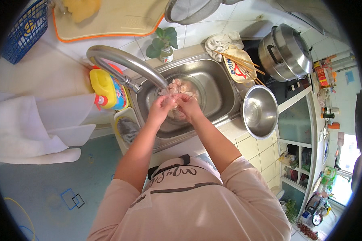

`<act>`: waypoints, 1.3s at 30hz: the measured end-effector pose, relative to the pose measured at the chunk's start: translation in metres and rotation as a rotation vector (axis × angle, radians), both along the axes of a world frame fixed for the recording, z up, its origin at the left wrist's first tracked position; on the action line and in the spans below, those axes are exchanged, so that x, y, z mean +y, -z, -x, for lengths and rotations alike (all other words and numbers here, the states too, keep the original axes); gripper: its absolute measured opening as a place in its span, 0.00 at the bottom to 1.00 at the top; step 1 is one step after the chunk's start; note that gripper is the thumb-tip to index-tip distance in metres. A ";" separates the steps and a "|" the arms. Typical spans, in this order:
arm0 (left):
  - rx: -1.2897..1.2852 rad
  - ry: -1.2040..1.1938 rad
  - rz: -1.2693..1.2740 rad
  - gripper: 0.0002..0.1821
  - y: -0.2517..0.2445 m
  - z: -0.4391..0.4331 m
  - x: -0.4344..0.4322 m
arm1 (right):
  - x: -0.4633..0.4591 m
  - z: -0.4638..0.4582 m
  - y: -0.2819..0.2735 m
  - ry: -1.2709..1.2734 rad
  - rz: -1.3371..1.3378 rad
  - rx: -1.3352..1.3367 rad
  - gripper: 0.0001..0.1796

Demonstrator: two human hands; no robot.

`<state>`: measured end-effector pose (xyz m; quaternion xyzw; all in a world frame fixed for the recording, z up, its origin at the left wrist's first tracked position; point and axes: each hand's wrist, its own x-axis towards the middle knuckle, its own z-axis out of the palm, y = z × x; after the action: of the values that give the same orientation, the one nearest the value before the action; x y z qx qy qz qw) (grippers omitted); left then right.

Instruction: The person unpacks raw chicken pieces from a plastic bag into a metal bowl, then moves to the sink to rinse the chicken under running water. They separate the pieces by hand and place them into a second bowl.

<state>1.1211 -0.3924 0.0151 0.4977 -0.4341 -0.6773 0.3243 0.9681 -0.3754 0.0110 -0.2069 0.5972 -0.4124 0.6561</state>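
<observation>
Both hands meet over a bowl (201, 90) in the stainless steel sink (226, 90), under the mouth of the curved metal faucet (132, 63). Pale pink pieces of raw meat (185, 87) lie in the bowl. My left hand (164, 105) and my right hand (185, 104) have their fingertips close together on a piece of the meat; the piece is mostly hidden by the fingers. Water seems to run over them.
An empty steel basin (260, 113) stands right of the sink, near chopsticks (241, 61) on a cloth mitt. Left are a yellow detergent bottle (104, 87) and a tray with a grey rag (127, 129). A steamer pot (285, 54) sits on the stove.
</observation>
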 end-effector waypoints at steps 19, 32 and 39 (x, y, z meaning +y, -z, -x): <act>0.022 -0.048 0.145 0.25 -0.027 0.001 0.006 | 0.011 0.015 -0.030 -0.006 0.340 -0.192 0.17; 0.168 0.003 0.037 0.29 -0.066 0.011 0.014 | 0.025 0.011 -0.045 0.021 0.423 -0.056 0.19; 0.233 -0.057 0.016 0.28 -0.069 0.009 0.017 | 0.029 0.016 -0.077 -0.061 0.424 0.001 0.18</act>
<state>1.1119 -0.3758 0.0842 0.4251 -0.3847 -0.7175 0.3955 0.9521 -0.3460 0.0875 -0.3585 0.4910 -0.5087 0.6096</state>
